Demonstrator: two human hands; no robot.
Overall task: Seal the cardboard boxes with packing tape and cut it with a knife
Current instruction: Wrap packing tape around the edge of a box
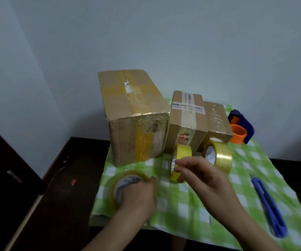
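Note:
Three cardboard boxes stand at the back of the green checked cloth [191, 201]: a large box [133, 115] on the left, a medium box [187, 122] with a white label, and a small box [216, 118] beside it. My left hand [138, 198] grips a clear tape roll [122, 185] lying at the front left, fingers inside its core. My right hand [200, 174] hovers just in front of an upright yellow tape roll [180, 160], fingers pinched near its rim. Another clear tape roll [218, 156] stands right of it. A blue utility knife [267, 205] lies on the cloth at the right.
A blue and orange tape dispenser [240, 129] sits at the back right behind the small box. The cloth covers a low surface over a dark floor [64, 178]. A pale wall [146, 42] rises close behind the boxes.

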